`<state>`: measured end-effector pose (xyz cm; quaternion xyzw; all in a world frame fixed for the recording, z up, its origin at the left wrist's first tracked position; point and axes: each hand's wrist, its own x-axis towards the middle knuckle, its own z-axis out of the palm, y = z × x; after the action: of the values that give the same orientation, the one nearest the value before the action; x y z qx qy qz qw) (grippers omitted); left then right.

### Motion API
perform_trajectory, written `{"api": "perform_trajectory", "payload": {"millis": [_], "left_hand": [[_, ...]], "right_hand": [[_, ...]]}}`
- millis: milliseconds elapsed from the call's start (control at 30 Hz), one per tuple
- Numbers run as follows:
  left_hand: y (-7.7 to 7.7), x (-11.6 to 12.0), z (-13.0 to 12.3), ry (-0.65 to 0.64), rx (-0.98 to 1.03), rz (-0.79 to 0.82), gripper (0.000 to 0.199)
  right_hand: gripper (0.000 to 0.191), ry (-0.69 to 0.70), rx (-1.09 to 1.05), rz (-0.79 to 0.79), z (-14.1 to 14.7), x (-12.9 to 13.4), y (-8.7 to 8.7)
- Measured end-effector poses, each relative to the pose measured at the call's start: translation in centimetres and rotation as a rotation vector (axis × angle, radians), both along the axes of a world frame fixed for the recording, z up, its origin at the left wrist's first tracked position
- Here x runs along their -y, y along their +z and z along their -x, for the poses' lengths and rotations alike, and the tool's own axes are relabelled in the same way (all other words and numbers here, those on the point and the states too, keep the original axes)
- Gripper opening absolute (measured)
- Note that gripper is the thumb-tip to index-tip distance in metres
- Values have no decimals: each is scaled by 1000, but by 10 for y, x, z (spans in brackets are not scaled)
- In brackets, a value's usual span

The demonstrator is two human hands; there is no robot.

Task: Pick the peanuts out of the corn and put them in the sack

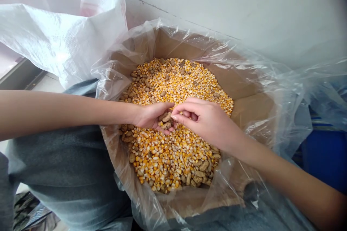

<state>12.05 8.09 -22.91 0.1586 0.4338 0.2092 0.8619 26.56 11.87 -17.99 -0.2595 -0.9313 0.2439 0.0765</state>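
My left hand (155, 115) is cupped palm up over the corn, holding several unshelled peanuts (166, 125), with a few corn kernels among them. My right hand (202, 117) comes in from the right, thumb and forefinger pinched at the end of one of these peanuts; its other fingers are curled. Below both hands lies a heap of loose yellow and whitish corn kernels (159, 158). More peanuts (200, 175) are gathered at the heap's near right edge, along its left side and scattered at the far side.
A cardboard box (230, 83) lined with clear plastic (290, 115) holds the corn. At the upper left stands a white woven sack (67, 39). A pale wall (244, 3) rises behind. My legs in grey-blue trousers (73, 173) flank the box, and something blue (322, 155) sits to the right.
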Motion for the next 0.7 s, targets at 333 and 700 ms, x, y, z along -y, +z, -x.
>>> {"api": "perform_trajectory", "payload": {"millis": [333, 700], "left_hand": [[1, -1, -2, 149, -26, 98, 33], [5, -1, 1, 58, 16, 30, 43]], "right_hand": [[20, 380, 20, -342, 1, 18, -10], [28, 563, -2, -43, 22, 86, -48]]}}
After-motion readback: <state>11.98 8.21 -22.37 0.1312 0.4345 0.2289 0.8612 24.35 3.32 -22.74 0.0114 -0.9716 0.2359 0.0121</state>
